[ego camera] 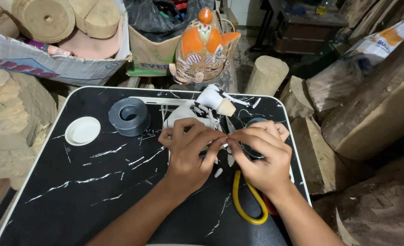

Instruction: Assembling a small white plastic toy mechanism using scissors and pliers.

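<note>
My left hand (190,152) and my right hand (259,155) meet fingertip to fingertip over the black tray table (88,200). Both pinch a small white piece (224,142) between them; its shape is mostly hidden by the fingers. Just beyond the hands lies a white carved wooden figure (208,105) with a bare wood end, surrounded by white strips. A yellow-handled tool (245,207) lies under my right wrist. A dark round object (256,122) sits partly hidden behind my right hand.
A grey roll of tape (129,116) and a white round lid (82,130) rest on the table's far left. White shavings litter the surface. An orange painted mask (204,48), a cardboard box (51,64) and wood logs (375,109) surround the table.
</note>
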